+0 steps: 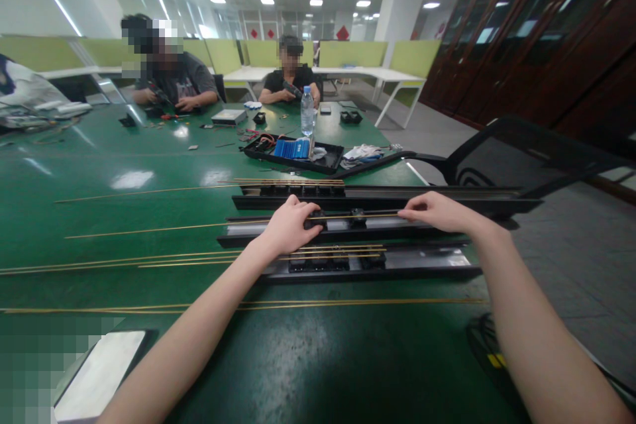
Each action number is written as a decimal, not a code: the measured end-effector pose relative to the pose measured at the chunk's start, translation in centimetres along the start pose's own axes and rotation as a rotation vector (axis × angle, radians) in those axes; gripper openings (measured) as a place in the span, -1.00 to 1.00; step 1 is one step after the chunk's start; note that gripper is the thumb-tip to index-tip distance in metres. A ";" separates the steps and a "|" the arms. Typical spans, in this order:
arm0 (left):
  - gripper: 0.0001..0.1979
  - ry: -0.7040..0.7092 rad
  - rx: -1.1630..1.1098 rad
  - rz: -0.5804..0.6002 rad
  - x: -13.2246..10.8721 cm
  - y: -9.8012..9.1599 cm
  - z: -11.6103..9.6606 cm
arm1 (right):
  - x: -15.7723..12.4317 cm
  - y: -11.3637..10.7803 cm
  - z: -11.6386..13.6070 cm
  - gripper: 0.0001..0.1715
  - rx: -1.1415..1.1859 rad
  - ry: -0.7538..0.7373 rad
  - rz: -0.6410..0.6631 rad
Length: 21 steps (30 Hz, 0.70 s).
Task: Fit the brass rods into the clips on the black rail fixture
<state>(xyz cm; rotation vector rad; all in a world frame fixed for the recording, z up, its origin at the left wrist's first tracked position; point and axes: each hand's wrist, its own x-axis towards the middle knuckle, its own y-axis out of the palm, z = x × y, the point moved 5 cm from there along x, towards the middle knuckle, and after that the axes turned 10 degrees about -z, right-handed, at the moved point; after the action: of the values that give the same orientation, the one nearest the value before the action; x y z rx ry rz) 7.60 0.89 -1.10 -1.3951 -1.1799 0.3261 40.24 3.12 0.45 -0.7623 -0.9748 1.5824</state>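
Three long black rails lie side by side on the green table (124, 225). My left hand (289, 225) rests on the middle rail (377, 228), fingers curled over a small black block (317, 218) and a thin brass rod (199, 226). My right hand (437, 211) pinches the same rod farther right, above the rail. Another black block (358, 217) sits between my hands. The near rail (422, 265) and the far rail (397, 197) each carry a row of black blocks.
Several loose brass rods (149, 258) stretch across the table to the left. A black tray (295, 154) with blue parts and a water bottle (307, 111) stand behind. Two people sit at the far side. A black chair (521, 159) stands on the right; a phone (99, 374) lies near left.
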 end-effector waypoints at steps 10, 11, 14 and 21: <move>-0.57 0.011 -0.003 -0.012 -0.1 0.1 0.1 | -0.3 -0.8 -2.6 -0.40 -0.026 0.061 0.002; -0.57 0.012 -0.004 -0.012 -0.1 0.1 0.1 | -0.3 -0.9 -2.9 -0.41 -0.031 0.071 0.001; -0.57 0.005 0.001 -0.005 -0.1 0.0 0.0 | -0.5 -1.2 -3.7 -0.40 -0.037 0.120 0.008; -0.58 0.004 0.000 -0.004 0.0 0.0 0.1 | -1.0 -1.9 -4.1 -0.40 -0.006 0.198 -0.020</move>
<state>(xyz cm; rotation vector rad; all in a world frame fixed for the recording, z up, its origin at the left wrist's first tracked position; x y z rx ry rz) 7.55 0.89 -1.17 -1.3923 -1.1790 0.3199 44.82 3.09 0.23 -0.8932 -0.8407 1.4563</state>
